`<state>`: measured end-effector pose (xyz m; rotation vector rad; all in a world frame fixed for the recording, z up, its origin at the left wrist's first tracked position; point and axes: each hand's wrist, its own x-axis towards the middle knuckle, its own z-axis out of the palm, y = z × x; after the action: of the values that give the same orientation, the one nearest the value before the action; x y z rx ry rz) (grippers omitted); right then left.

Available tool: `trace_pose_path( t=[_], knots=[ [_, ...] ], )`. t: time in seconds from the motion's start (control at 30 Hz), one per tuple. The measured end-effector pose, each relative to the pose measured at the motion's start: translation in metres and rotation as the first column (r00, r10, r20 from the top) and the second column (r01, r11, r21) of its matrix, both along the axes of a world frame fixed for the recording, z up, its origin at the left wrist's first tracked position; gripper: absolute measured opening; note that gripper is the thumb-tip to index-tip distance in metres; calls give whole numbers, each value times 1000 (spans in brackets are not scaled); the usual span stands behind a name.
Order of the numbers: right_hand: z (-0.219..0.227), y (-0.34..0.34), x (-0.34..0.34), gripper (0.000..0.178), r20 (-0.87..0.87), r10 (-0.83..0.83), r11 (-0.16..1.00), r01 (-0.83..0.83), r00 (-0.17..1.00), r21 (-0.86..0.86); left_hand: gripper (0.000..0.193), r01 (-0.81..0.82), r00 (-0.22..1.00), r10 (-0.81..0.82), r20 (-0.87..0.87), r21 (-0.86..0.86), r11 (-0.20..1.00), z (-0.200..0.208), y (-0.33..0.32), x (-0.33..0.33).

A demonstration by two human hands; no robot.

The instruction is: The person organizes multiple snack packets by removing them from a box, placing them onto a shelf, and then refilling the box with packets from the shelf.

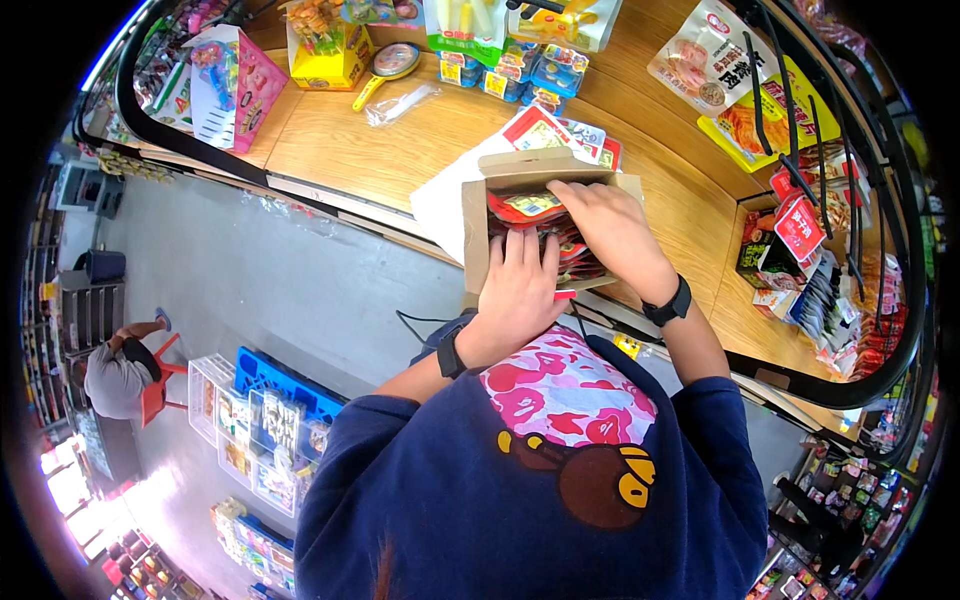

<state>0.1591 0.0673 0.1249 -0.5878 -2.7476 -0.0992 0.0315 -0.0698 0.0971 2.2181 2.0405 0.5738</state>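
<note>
An open cardboard box sits at the shelf's front edge, its flaps folded out. Red snack packets stand packed in rows inside it. My left hand reaches over the near side of the box, fingers stretched and slightly apart on the packets. From the right, my right hand comes over the box wall, its fingers curled at the upper corner of a front-facing packet; its thumb is hidden. Behind the box lie a white sheet and red-and-white packets.
The wooden shelf has a black rail round it. A yellow-handled round toy, blue packs and a pink display box stand farther back. Hanging packets are at right. A seated person is far left.
</note>
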Motion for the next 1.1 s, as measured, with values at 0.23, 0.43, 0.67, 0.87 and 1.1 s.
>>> trace_pose_path(
  t=[0.23,0.43,0.67,0.87,1.1],
  knots=[
    [7,1,-1,36,3,46,992,-46,999,-116,78,-2,1000,2,6,45,999,4,0,0],
    [4,3,-6,36,94,97,992,-89,991,-90,80,-37,998,36,49,26,999,4,-1,2],
    [-5,8,-8,33,78,107,991,-100,991,-88,83,-13,999,18,-48,108,994,7,-1,2],
    [-7,8,-10,34,56,97,985,-87,994,-149,85,-5,1000,5,-9,79,997,5,2,0],
    [-6,7,-15,33,142,24,974,9,990,-227,85,21,999,-26,35,125,992,8,2,-1]
  ],
)
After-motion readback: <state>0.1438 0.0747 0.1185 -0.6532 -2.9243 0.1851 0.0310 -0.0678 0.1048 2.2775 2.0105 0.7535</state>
